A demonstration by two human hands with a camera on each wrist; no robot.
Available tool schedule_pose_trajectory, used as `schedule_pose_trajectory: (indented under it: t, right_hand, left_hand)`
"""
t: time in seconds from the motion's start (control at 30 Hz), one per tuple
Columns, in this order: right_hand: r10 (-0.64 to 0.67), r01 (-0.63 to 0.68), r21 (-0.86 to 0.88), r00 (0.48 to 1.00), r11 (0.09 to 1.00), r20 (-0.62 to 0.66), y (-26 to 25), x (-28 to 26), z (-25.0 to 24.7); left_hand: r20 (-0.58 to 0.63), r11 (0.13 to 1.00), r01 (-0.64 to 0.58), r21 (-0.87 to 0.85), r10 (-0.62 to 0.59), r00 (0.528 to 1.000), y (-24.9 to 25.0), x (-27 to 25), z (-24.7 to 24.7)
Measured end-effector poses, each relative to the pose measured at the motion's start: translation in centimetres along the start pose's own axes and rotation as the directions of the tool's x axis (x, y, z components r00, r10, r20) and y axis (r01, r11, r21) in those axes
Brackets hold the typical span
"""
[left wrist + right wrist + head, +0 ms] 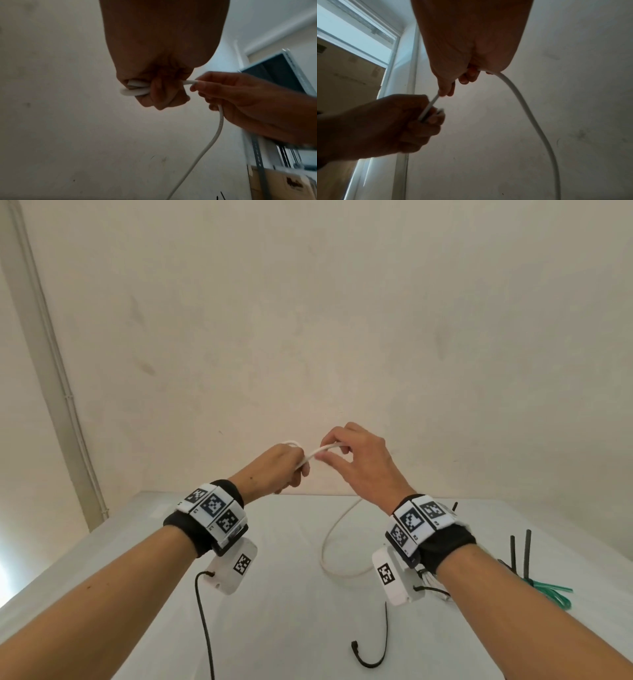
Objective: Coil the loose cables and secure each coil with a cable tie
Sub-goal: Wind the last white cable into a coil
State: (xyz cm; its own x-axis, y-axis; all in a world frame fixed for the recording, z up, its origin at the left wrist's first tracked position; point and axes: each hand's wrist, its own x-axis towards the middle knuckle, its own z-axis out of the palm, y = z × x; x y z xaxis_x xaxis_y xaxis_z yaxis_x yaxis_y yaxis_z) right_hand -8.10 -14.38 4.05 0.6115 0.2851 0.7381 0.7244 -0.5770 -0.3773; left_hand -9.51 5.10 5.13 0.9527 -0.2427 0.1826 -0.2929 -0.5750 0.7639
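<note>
Both hands are raised above the far part of the table, working a white cable (317, 454). My left hand (286, 465) grips a small coil of it, with loops (133, 89) sticking out past the curled fingers. My right hand (346, 453) pinches the cable (189, 82) just right of the coil. From there the loose length (530, 112) hangs down and curves onto the table (330, 546). A black cable tie (375, 645), bent into a hook, lies near the table's front.
The white table (291, 594) ends at a plain wall. Black cable ties (520, 553) and a green cable (551, 592) lie at the right, partly behind my right wrist. A black wire (205, 628) hangs from my left wrist camera. A window (359, 44) is to the left.
</note>
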Motion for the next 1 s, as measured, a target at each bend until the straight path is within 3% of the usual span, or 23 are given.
schedule_pose_trajectory:
  t: [0.2, 0.4, 0.67, 0.87, 0.93, 1.0]
  right_hand:
    - [0.042, -0.033, 0.080, 0.993, 0.996, -0.114, 1.7, -0.2, -0.2]
    - [0.101, -0.083, 0.149, 0.988, 0.985, -0.114, 1.1, -0.6, 1.2]
    - [0.166, -0.157, 0.161, 0.985, 0.974, -0.046, 0.0, 0.0, 2.6]
    - [0.257, -0.281, 0.155, 0.954, 0.947, 0.154, 0.5, -0.4, 4.1]
    - [0.232, -0.262, 0.116, 0.947, 0.958, 0.223, 0.3, -0.8, 4.5]
    - [0.183, -0.212, 0.097, 0.952, 0.973, 0.244, 0.0, -1.1, 4.6]
  left_hand:
    - [0.164, 0.946, 0.068, -0.316, -0.016, 0.986, 1.1, -2.0, 0.2]
    - [0.158, 0.805, 0.039, -0.592, 0.069, 0.985, 2.2, -1.8, -0.3]
    - [0.051, 0.712, -0.042, -0.701, 0.109, 0.993, 3.7, -1.2, -0.9]
    - [-0.070, 0.495, -0.116, -0.861, 0.110, 0.991, 4.9, -0.4, -1.6]
    - [-0.116, 0.434, -0.151, -0.888, 0.106, 0.988, 5.1, 0.2, -2.0]
    - [-0.154, 0.474, -0.185, -0.861, 0.104, 0.983, 5.2, 0.9, -2.1]
